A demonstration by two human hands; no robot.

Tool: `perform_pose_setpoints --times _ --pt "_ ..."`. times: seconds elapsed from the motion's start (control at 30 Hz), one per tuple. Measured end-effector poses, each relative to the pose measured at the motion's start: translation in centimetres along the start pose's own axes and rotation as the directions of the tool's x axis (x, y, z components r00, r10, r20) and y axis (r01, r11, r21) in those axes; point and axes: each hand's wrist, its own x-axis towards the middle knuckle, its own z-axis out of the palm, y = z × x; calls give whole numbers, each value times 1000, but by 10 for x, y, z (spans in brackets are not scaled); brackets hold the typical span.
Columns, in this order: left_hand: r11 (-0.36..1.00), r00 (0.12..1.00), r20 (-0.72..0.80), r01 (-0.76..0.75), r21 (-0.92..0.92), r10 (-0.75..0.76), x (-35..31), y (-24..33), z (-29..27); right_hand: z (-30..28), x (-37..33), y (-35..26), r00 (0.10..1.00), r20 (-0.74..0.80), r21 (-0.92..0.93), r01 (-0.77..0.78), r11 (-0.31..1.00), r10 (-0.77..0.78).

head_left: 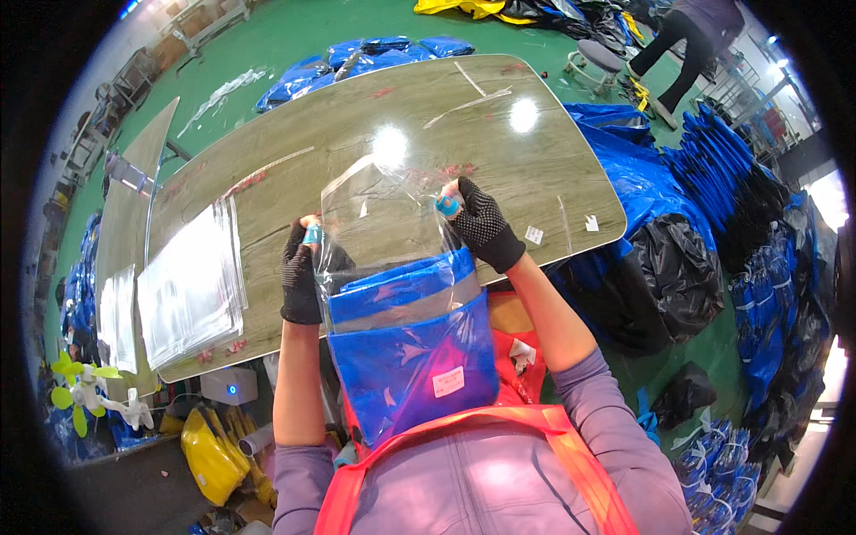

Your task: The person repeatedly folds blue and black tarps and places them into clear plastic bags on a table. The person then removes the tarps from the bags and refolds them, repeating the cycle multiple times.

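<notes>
Between my hands hangs a clear plastic bag (383,209) with a folded blue cloth item (406,357) inside, crossed by a grey band. A white label (448,382) shows near its lower right corner. My left hand (301,272) is closed on the bag's left edge. My right hand (481,223) pinches its upper right edge. Both wear black dotted gloves with bare fingertips and blue tape round a finger. The bag's empty upper part lies over the table's near edge, while the filled part hangs against my red apron (522,366).
A stack of clear bags (192,290) lies on the left of the wood-patterned table (285,178). Blue and black bundles (669,259) stand along the right. Beyond the table are blue packs (374,58), a stool (597,58) and another person (691,53). A small green fan (80,388) sits lower left.
</notes>
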Motion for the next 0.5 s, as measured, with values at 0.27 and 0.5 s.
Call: perform_pose_setpoints --times 0.27,0.5 --pt "957 935 -208 -271 103 287 -6 46 156 25 60 35 939 -105 506 -233 830 328" --pt "520 878 153 -400 754 453 10 50 137 56 37 57 930 329 872 -366 325 164"
